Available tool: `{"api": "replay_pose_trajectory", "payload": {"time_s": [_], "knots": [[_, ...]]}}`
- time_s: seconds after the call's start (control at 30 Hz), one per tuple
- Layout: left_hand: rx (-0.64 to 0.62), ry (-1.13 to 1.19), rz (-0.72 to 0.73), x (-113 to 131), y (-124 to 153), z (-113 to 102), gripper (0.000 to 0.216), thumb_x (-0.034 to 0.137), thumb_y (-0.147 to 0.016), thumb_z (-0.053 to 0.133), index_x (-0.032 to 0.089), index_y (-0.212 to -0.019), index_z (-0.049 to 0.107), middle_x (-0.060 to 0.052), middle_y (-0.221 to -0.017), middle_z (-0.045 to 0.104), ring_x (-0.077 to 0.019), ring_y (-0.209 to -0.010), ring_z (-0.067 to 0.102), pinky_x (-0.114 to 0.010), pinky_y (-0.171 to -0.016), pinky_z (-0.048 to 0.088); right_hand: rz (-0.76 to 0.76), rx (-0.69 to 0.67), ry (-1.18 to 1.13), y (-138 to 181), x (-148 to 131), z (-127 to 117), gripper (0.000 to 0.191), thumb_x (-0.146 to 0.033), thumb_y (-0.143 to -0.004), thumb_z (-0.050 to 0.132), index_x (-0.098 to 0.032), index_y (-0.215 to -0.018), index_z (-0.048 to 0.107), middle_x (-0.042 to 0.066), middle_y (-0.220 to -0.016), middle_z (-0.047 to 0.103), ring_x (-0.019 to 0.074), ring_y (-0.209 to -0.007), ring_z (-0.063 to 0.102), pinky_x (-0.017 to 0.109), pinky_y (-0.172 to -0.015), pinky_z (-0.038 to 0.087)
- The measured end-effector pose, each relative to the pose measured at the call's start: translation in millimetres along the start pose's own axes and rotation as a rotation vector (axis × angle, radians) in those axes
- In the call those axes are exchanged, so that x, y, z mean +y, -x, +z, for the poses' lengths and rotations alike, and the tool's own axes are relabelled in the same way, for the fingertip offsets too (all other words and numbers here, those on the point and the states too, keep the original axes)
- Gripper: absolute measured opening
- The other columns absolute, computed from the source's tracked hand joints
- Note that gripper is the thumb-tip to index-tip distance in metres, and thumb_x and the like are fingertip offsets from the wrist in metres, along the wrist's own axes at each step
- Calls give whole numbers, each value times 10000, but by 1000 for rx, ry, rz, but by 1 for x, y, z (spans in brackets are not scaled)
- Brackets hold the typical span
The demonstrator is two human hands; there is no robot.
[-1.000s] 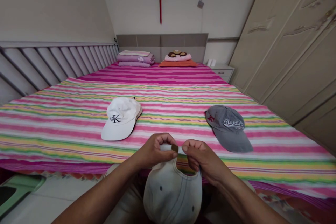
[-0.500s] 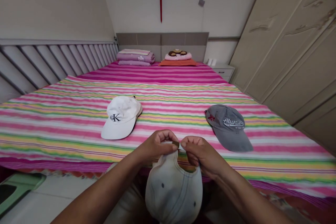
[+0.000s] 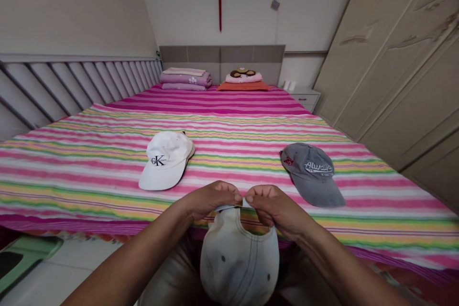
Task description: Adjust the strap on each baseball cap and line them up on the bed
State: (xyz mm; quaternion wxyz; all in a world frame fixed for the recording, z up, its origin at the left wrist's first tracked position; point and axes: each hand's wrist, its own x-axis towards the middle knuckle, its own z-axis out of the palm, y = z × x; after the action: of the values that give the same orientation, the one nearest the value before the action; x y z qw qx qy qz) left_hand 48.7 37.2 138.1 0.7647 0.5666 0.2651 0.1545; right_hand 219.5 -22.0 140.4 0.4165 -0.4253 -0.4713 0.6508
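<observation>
A pale grey baseball cap (image 3: 238, 263) hangs in front of me with its back opening toward the bed. At the left end of its rear strap, my left hand (image 3: 213, 199) pinches the strap by a small brass-coloured buckle. My right hand (image 3: 270, 203) has thumb and fingers closed on the strap's other side, close to the left fingertips. On the bed to the left lies a white cap (image 3: 168, 155) with black letters. A dark grey cap (image 3: 311, 172) with white lettering rests to the right.
A striped sheet (image 3: 229, 138) covers the bed. Folded purple bedding (image 3: 184, 80) and a pink and orange pile (image 3: 244, 81) lie by the headboard (image 3: 247, 55). A railing (image 3: 82, 81) runs along the left, a wardrobe (image 3: 394, 67) along the right. A green stool (image 3: 30, 253) stands lower left.
My left hand has shifted slightly down along the strap, and its fingers cover more of the buckle area. The held cap has moved a little to the right. The other caps stay put.
</observation>
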Motion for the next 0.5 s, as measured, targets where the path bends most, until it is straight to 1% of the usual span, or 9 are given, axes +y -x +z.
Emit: {"api": "replay_pose_trajectory", "payload": {"time_s": [0.2, 0.4, 0.47, 0.5], "knots": [[27, 87, 16, -8, 2, -1, 243, 316, -643, 673, 118, -638, 534, 57, -539, 401, -35, -464, 286, -196, -454, 211, 11, -13, -38, 1, 2, -2, 238, -352, -650, 639, -143, -607, 532, -107, -330, 344, 22, -303, 215, 178, -338, 139], [38, 56, -1, -8, 5, 2, 271, 355, -647, 671, 129, -634, 522, 59, -504, 410, -32, -420, 271, -200, -417, 186, 9, -13, -38, 1, -1, -3, 229, -335, -636, 659, -141, -600, 543, -108, -326, 346, 20, -299, 209, 174, -334, 141], [51, 75, 17, -6, 5, 3, 262, 346, -653, 668, 126, -641, 527, 59, -500, 414, -29, -411, 275, -194, -411, 190, -1, -29, -39, 1, -4, -6, 242, -345, -657, 651, -144, -585, 538, -102, -331, 357, 26, -307, 228, 176, -343, 176], [59, 95, 28, -5, 5, 2, 257, 339, -653, 669, 122, -644, 532, 56, -501, 421, -29, -410, 285, -190, -409, 197, -2, -47, -36, 1, -6, -8, 261, -365, -680, 635, -145, -579, 536, -89, -345, 388, 34, -316, 263, 180, -356, 213]]}}
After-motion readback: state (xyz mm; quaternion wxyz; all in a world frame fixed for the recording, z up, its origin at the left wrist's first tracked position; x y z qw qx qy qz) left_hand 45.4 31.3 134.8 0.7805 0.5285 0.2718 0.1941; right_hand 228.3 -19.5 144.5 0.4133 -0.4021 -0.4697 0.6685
